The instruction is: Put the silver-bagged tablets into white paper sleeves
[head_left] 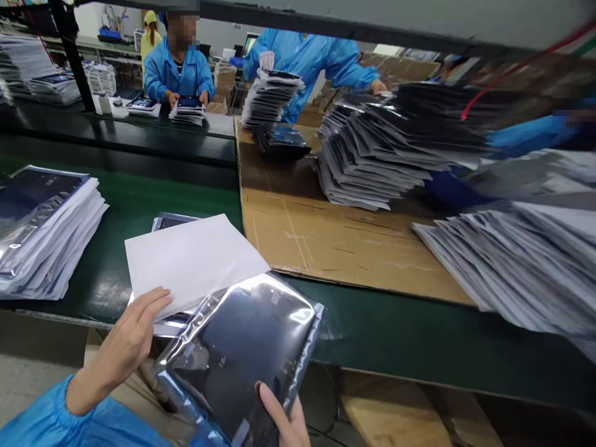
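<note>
My right hand (pixel 285 417) grips a flat dark panel (pixel 246 347) in clear shiny plastic by its near edge, thumb on top. The panel is tilted and held above the table's front edge. My left hand (pixel 133 335) has its fingers together at the near left corner of a white sheet (pixel 195 261); its thumb is hidden. This sheet lies over another plastic-wrapped panel (pixel 174 220), of which only the edges show. The held panel overlaps the sheet's right part.
A stack of wrapped panels and white sheets (pixel 51 242) stands on the green table (pixel 372 335) at left. Brown cardboard (pixel 326 242) carries a tall leaning stack (pixel 372 155); another pile (pixel 521 267) leans at right. People in blue work across the table. A shelf beam (pixel 326 22) runs overhead.
</note>
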Motion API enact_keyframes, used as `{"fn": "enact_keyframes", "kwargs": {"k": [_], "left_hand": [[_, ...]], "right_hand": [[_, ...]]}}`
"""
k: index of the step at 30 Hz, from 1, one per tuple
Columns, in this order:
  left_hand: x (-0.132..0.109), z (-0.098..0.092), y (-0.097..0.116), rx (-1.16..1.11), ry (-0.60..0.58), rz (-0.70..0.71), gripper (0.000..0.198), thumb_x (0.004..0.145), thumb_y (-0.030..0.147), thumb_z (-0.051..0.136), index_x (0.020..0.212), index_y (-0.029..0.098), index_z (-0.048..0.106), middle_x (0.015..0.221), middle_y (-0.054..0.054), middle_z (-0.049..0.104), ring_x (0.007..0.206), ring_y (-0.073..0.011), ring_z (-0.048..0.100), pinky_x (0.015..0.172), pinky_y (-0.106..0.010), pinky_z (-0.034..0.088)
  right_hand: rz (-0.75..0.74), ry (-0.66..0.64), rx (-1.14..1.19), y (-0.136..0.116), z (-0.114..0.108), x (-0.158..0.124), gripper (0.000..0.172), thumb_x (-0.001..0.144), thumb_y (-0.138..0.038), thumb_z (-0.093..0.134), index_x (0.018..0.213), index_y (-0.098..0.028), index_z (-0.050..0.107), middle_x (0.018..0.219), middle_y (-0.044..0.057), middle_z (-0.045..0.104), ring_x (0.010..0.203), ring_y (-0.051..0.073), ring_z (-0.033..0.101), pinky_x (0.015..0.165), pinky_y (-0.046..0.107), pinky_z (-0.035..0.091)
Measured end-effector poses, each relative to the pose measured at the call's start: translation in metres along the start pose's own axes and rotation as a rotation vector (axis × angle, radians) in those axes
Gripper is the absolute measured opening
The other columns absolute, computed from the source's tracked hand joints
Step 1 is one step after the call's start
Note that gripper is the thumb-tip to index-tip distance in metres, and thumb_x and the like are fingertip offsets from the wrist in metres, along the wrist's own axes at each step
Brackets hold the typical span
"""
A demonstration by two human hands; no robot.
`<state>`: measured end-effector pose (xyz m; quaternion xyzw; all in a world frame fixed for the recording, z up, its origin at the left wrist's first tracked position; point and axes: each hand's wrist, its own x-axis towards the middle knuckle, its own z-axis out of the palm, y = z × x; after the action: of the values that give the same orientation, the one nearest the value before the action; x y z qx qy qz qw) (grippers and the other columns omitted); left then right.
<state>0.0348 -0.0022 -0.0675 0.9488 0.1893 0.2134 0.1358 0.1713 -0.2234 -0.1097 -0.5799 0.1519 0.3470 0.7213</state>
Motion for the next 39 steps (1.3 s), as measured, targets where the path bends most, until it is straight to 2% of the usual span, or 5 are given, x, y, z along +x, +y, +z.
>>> {"fn": "enact_keyframes", "kwargs": {"k": [5,9,18,34,39], "left_hand": [[-0.015,0.002,-0.005,0.081,0.286,-0.25,0.007,0.08,0.015,0.05,0.085,0.019,0.052,0.087,-0.006,0.058,0.082,-0.0206,0.057,0.076,-0.034,0.048],[-0.024,-0.001,0.0,0.153,0.249,-0.309,0.013,0.081,0.021,0.055,0.069,0.022,0.049,0.066,0.0,0.055,0.064,-0.017,0.051,0.063,-0.03,0.042],[-0.038,-0.005,0.01,-0.194,0.196,-0.299,0.008,0.084,0.014,0.056,0.084,0.022,0.058,0.079,-0.004,0.063,0.073,-0.0166,0.057,0.064,-0.027,0.045],[-0.046,0.005,0.038,-0.206,0.297,-0.146,0.017,0.086,0.005,0.047,0.086,0.019,0.057,0.077,-0.003,0.061,0.07,-0.0118,0.06,0.064,-0.021,0.05],[-0.065,0.005,0.039,-0.119,0.329,-0.147,0.016,0.086,0.005,0.048,0.086,0.018,0.057,0.076,-0.004,0.061,0.068,-0.0116,0.059,0.062,-0.02,0.05]], "right_hand": [[0.054,-0.098,0.027,-0.008,0.012,0.003,0.059,0.061,-0.037,0.081,0.112,-0.03,0.054,0.073,-0.006,0.072,0.074,0.023,0.071,0.056,0.03,0.058],[0.092,-0.095,0.021,-0.005,0.011,0.005,0.064,0.06,-0.038,0.081,0.115,-0.03,0.051,0.076,-0.006,0.073,0.072,0.02,0.071,0.056,0.027,0.057],[0.117,-0.021,0.124,-0.012,0.037,-0.007,0.06,0.053,-0.035,0.086,0.104,-0.026,0.057,0.055,-0.011,0.061,0.036,0.011,0.054,0.046,0.027,0.055],[0.152,0.175,0.08,-0.023,0.034,-0.016,0.054,0.058,-0.029,0.084,0.107,-0.024,0.062,0.058,-0.01,0.064,0.043,0.008,0.056,0.041,0.016,0.044],[0.102,0.147,0.062,-0.003,0.046,-0.026,0.067,0.064,-0.036,0.08,0.124,-0.026,0.053,0.067,-0.008,0.071,0.06,0.016,0.067,0.058,0.025,0.054]]}}
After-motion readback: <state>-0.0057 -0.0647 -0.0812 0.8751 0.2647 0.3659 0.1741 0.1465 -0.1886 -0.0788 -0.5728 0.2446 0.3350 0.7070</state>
